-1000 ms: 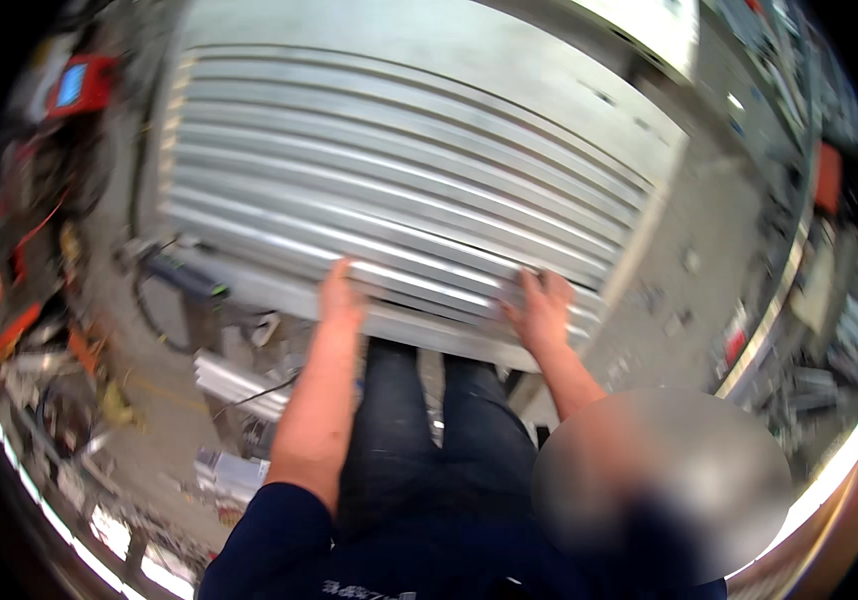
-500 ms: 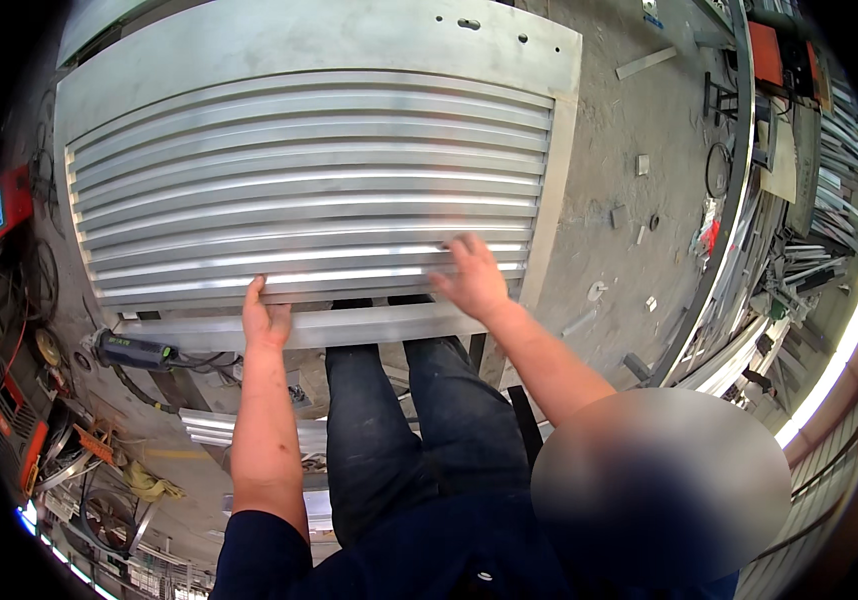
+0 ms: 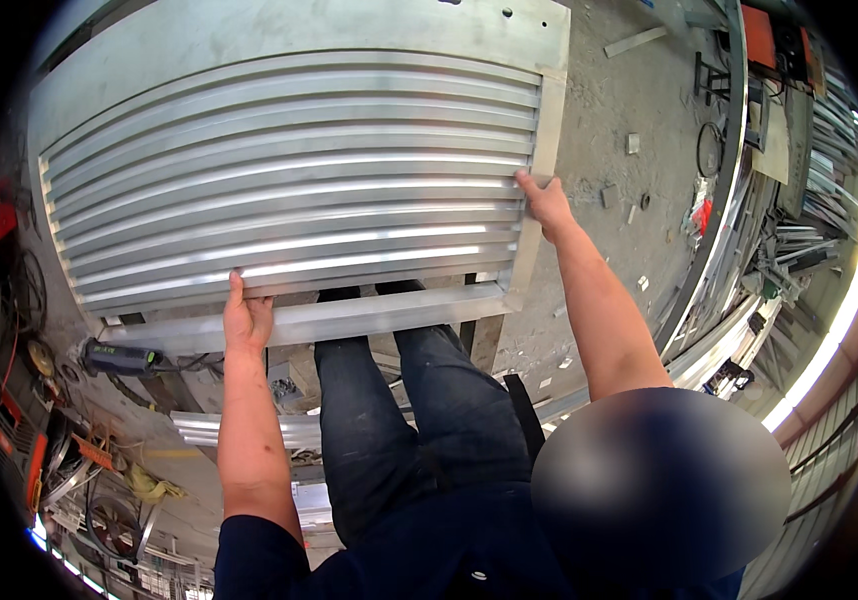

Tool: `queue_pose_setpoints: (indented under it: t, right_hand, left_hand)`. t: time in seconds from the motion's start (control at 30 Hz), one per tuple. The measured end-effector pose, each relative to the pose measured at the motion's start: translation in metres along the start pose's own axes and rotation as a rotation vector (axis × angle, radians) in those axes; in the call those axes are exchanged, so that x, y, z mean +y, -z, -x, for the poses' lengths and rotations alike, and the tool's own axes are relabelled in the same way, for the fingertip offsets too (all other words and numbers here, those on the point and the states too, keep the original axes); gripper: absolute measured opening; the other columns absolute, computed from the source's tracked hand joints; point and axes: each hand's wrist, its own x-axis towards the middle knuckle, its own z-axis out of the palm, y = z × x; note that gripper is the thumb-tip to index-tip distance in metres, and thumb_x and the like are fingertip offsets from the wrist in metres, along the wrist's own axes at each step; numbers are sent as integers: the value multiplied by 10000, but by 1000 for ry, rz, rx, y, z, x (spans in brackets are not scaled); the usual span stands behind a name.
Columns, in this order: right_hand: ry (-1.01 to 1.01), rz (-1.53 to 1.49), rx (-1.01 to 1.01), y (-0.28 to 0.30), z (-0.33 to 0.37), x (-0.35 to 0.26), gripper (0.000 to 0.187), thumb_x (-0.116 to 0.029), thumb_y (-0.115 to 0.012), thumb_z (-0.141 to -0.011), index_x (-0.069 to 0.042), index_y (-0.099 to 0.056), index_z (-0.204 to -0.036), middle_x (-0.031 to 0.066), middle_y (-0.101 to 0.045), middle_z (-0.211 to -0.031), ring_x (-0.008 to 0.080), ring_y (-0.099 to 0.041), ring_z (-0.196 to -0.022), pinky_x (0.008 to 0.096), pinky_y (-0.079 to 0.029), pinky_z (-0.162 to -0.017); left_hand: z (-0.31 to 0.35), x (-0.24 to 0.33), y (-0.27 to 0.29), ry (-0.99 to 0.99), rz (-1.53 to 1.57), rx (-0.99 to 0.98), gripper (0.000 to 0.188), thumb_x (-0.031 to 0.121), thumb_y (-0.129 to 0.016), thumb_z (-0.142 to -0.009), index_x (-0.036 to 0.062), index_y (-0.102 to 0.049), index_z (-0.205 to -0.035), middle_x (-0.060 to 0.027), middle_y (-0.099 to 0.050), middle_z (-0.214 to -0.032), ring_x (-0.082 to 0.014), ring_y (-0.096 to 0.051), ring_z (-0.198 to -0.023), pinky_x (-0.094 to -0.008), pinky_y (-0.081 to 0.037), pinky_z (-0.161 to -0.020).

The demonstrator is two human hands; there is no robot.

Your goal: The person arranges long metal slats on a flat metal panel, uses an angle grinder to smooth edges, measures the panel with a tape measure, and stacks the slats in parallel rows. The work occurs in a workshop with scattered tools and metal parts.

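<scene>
**A:** Where do your hands sit on the louvre panel (image 3: 289, 190) right now?

**B:** Your left hand (image 3: 246, 322) is at the near edge, fingers reaching up over the lowest slat and the palm against the bottom frame rail (image 3: 349, 318). Your right hand (image 3: 546, 203) is out at the right side rail (image 3: 539, 190), fingers laid on it beside the slat ends.

**A:** Are both grips closed on the metal?

**B:** The left grip looks wrapped over the panel's edge. The right is harder to read: fingers rest on the rail, but I cannot tell whether they curl round it.

**A:** And the panel itself?

**B:** It lies roughly flat in front of your legs (image 3: 399, 420), above the concrete floor (image 3: 619, 130); what carries it is hidden underneath. All the slats appear seated in the frame, parallel, none visibly loose.

**A:** So how far along would you judge it?

**B:** The panel looks assembled, and you have hands on two of its sides, so I'd say positioning is under way. Whether any fixing is left I can't see. A power tool (image 3: 121, 357) lies on the floor left of you, untouched.
</scene>
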Motion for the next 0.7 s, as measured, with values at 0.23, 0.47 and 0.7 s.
queue_pose_setpoints:
  t: [0.23, 0.47, 0.7]
  right_hand:
    - [54, -88, -36, 3, -8, 14, 855, -349, -833, -781, 54, -323, -1335, 220, -487, -1326, 307, -492, -1233, 446, -418, -1035]
    - [641, 794, 443, 2, 26, -30, 778, -307, -835, -729, -27, -436, -1335, 185, -500, -1328, 362, -474, -1246, 443, -396, -1064]
    - [1061, 1013, 153, 1, 13, -52, 602, -278, -784, -761, -70, -537, -1269, 88, -532, -1291, 279, -470, -1254, 418, -348, -1093]
  left_hand:
    - [5, 0, -11, 38, -53, 39, 554, 448, -503, -1002, 89, -427, -1417, -74, -460, -1455, -259, -420, -1345, -488, -252, -1170]
    - [7, 2, -20, 27, -71, 193, 574, 418, -609, -960, 72, -454, -1391, -128, -453, -1442, -287, -453, -1308, -471, -320, -1138]
    - [30, -9, -26, -398, -985, 438, 921, 485, -682, -885, -145, -263, -1411, -238, -547, -1316, -345, -518, -1239, -519, -259, -1151]
